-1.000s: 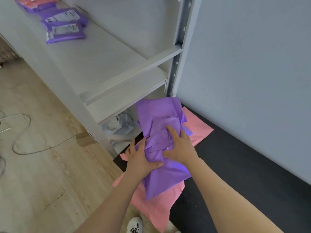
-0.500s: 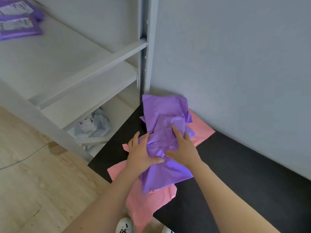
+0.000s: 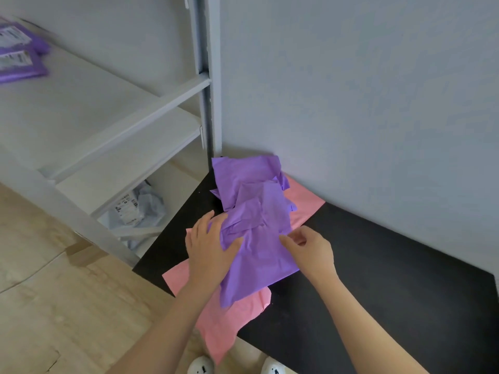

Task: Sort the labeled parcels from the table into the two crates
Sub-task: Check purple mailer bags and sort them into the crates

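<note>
Your left grip flat and spread on the purple parcels; right grip curled at their edge (pinching or not, unclear), pink parcels beneath, black worktop.

Right hand: moved off the top of purple parcels to their right edge, fingers now curled; formerly pressed flat.
</note>
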The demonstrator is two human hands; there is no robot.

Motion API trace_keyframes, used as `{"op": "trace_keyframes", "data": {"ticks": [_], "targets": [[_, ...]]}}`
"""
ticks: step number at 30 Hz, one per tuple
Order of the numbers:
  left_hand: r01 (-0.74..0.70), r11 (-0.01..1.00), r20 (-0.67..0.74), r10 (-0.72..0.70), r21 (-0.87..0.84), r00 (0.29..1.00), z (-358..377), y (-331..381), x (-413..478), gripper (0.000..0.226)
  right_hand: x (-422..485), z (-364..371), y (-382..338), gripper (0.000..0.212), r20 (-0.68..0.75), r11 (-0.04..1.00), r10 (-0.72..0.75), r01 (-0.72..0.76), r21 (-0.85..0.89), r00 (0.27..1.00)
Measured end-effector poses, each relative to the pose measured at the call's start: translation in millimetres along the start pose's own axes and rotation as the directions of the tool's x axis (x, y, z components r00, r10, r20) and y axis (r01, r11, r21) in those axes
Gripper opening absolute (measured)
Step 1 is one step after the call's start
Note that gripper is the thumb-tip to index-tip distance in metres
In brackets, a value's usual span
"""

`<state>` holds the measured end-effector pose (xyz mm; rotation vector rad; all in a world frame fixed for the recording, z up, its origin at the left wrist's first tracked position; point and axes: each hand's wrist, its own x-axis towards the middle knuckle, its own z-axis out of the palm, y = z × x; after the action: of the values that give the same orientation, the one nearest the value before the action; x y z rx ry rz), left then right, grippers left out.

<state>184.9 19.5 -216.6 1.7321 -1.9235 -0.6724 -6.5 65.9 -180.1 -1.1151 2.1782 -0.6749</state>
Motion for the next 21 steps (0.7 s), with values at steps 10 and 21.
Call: {"op": "trace_keyframes", "data": {"ticks": [10, 21], "targets": [[0.016, 0.981, 0.043, -0.008, -0.194, 0.999, -14, 15, -13, 0.040, -20, -11, -7, 0.011, 0.243, 0.913, 0.098, -0.184, 0.364, 0.965], [0.031, 0.855, 0.042, -0.010, -0.518, 0.999, -41, 69, -13, 0.026, -37, -56, -43, 0.025, 0.246, 0.751, -0.128, -0.068, 0.657, 0.961]]}}
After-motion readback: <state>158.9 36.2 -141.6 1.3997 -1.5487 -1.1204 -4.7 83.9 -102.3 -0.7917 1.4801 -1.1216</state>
